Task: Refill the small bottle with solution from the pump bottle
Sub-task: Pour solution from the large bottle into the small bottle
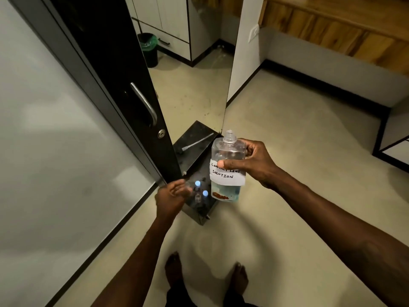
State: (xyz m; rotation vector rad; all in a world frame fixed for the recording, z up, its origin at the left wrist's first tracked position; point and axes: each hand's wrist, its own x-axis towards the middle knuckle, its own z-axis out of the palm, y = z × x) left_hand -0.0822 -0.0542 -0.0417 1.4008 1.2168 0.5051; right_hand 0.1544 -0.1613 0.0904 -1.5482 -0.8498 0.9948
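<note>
Standing barefoot, beige floor (287,151), black shelf (197,138)

Black door (124,89) with steel handle (145,103) upper left; green-lined bin (148,48) top centre; wood panelling (332,25) upper right.

A low black stand (194,134) is sitting on the beige floor (287,173), pressed against the mirror's lower edge. A thin white pump tube (197,141) is lying slantwise near the stand's far edge, while small clear bottles, two with pale blue caps (197,183), are standing clustered at its near corner. Two bare feet (174,269) are resting on the floor just before the stand.
</note>
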